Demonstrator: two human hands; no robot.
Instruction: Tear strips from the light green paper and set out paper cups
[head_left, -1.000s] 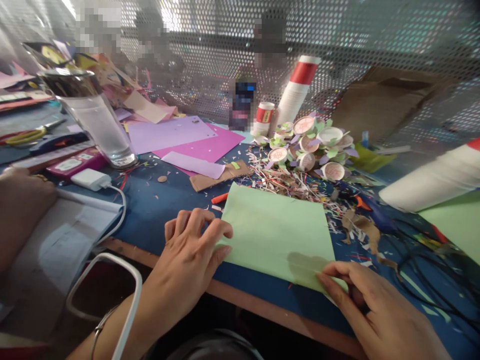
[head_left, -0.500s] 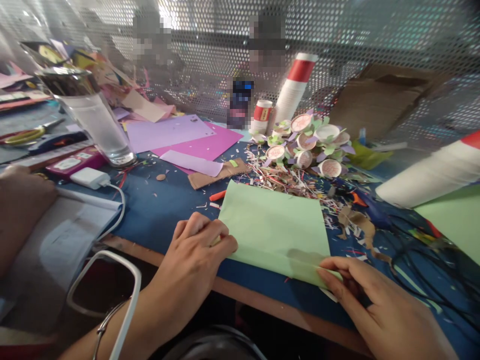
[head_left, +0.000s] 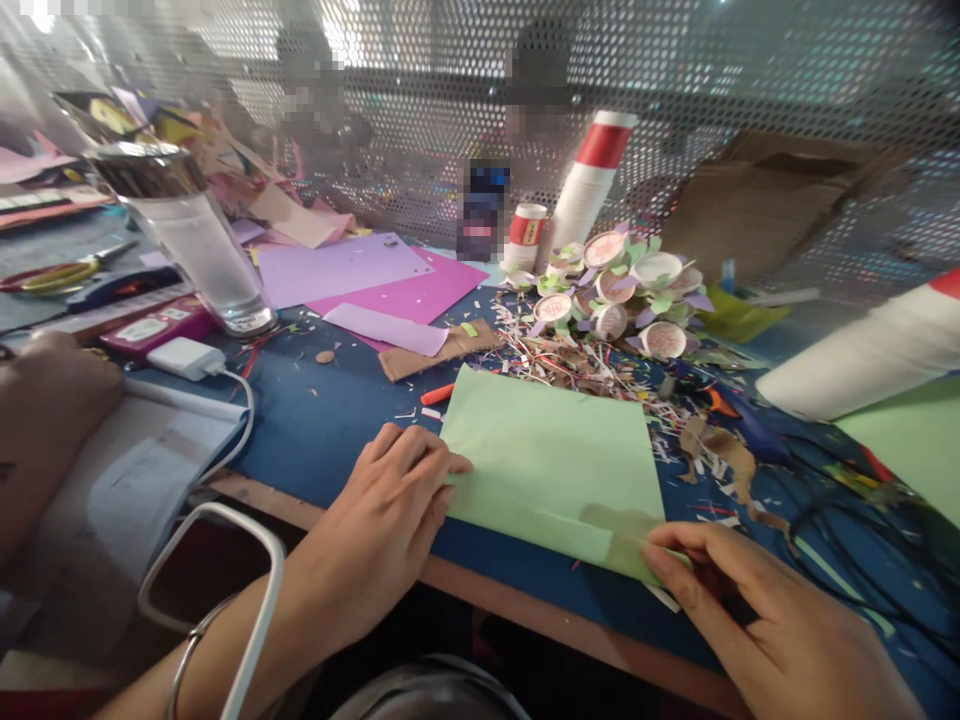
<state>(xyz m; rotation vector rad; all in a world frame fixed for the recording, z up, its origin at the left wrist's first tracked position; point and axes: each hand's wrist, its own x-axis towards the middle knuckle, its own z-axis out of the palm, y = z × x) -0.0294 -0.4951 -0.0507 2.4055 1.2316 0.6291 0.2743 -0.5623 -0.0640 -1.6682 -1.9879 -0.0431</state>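
1. Thumb and forefinger of the wearer's right hand [head_left: 757,592] are pinched together on the near right corner of a sheet of light green paper [head_left: 551,445]
2. The left hand [head_left: 401,490] is at the sheet's left edge, fingers bent and close together, one fingertip reaching over the paper; from here I cannot tell whether it grips or just steadies
3. The sheet lies flat between the hands on a blue tabletop [head_left: 292,420], close to the table's front edge
4. As for progress, I'd judge a fold has been started: a narrow band seems turned up along the near side, and a pale tip pokes out under the right hand
5. That band looks uncreased at its right end, so pressing it down seems left to do; the broad remainder looks unfolded
6. Just beyond the sheet are an orange stick [head_left: 437,395], a cardboard strip [head_left: 442,347] and a scatter of paper shreds [head_left: 551,360]
7. Farther back sits a cluster of cup pieces with paper petals [head_left: 615,285], apparently already assembled, near a tall stack of cups [head_left: 589,190]
8. At far left, another person's hand [head_left: 64,395] rests well apart from the green sheet
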